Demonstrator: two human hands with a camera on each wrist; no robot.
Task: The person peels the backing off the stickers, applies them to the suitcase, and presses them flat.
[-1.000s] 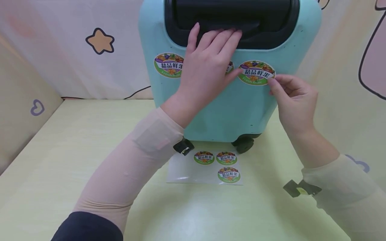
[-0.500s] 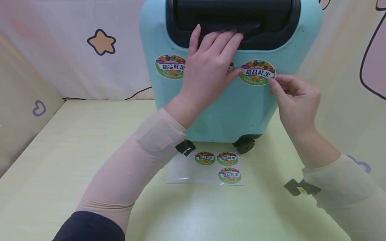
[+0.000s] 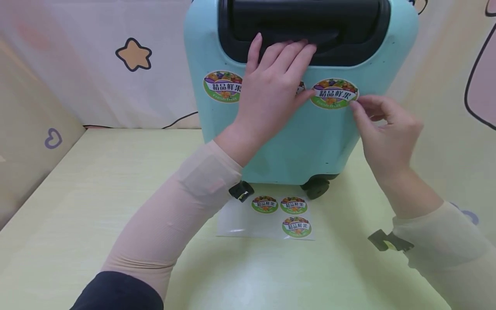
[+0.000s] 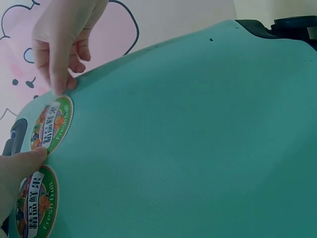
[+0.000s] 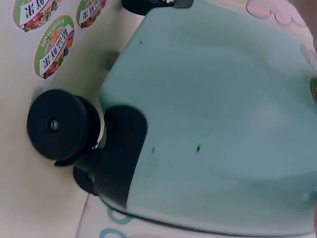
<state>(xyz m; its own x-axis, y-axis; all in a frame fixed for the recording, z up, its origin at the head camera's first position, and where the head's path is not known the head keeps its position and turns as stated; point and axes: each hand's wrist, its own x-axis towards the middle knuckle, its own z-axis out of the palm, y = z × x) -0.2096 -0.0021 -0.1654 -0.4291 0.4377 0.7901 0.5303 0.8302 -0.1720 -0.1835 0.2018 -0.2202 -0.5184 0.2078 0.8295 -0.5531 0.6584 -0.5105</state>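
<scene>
A light-blue suitcase (image 3: 294, 146) stands upright with a row of oval "Fresh fruit" stickers below its black recess. My right hand (image 3: 389, 133) pinches the lower right edge of the rightmost sticker (image 3: 335, 94) between thumb and forefinger. The left hand (image 3: 269, 88) lies against the suitcase, its fingers extended up to the black recess (image 3: 356, 34). Its thumb (image 4: 27, 162) touches that same sticker's near edge in the left wrist view. The left sticker (image 3: 221, 86) is partly covered by the left hand, and the middle sticker (image 4: 38, 201) is mostly hidden in the head view.
A clear sheet (image 3: 248, 226) with 3 more oval stickers lies on the pale table (image 3: 116, 172) in front of the suitcase. Black wheels (image 5: 57, 124) sit under the suitcase. A printed curtain (image 3: 162, 51) hangs behind.
The head view has shifted a little, so the scene sits slightly farther right. My right hand has turned slightly outward, its fingertips still at the sticker's edge. The left hand stays in place.
</scene>
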